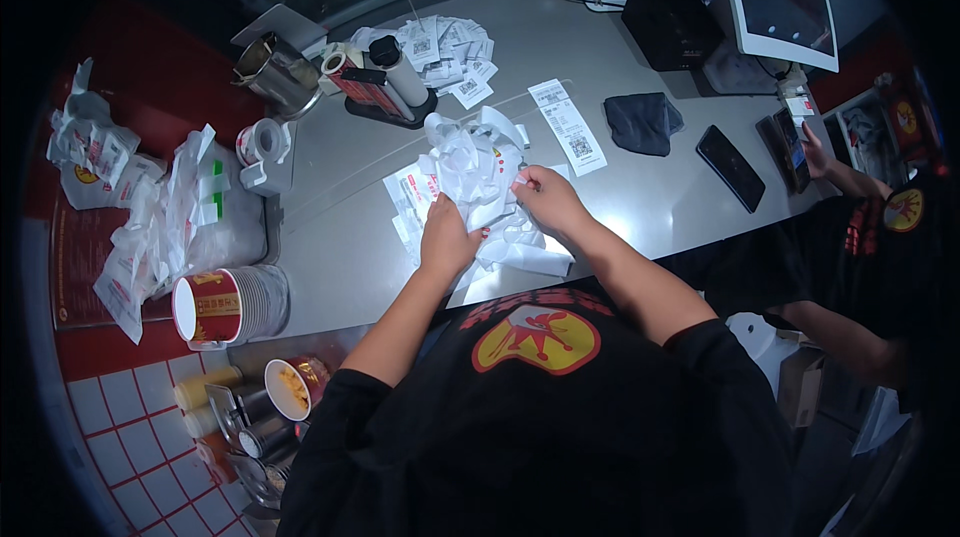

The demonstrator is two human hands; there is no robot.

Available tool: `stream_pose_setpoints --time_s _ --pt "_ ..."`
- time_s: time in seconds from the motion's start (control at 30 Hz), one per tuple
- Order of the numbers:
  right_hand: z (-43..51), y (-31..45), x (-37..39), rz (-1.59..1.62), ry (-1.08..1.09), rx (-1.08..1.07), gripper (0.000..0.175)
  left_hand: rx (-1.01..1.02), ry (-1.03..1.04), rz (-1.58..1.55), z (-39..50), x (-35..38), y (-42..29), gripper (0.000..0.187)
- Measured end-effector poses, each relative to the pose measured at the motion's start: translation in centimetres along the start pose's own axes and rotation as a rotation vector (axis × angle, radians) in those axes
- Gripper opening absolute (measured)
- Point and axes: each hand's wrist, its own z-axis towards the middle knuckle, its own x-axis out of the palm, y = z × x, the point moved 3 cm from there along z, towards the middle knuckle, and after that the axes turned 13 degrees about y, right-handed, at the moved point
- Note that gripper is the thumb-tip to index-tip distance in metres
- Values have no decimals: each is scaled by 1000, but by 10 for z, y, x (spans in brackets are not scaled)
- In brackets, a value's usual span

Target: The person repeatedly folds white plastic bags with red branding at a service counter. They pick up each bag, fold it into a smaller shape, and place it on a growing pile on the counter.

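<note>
A crumpled heap of white paper slips and thin plastic (476,162) lies on the metal counter (322,237) in front of me. My left hand (450,237) rests against the heap's near left side, fingers curled on it; whether it grips a piece is unclear. At the heap's right side, my right hand (551,199) pinches a small piece of white paper between thumb and fingers. Flat printed sheets stick out beneath the heap on the left. A long printed receipt (568,128) lies to the right, and a pile of receipts (450,49) sits farther back.
Behind the heap stands a black holder with a bottle (397,71). A dark cloth (641,124), a smartphone (731,168), a black box (671,23) and a monitor (784,4) are at right, beside a co-worker's hand. Stacked paper buckets (225,304) and plastic bags (172,214) are at left.
</note>
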Motion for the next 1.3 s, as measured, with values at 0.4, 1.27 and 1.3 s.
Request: stream_pose_setpoints --time_s 0.4,1.27,1.3 --pt "-55 31 -36 425 -134 57 23 270 -97 3 -71 7 -7 34" --pt "-50 24 16 1075 153 134 22 169 -1614 -417 -230 -419 114 26" --pt "-50 20 18 1077 123 142 22 162 -1801 -53 -230 -426 136 24"
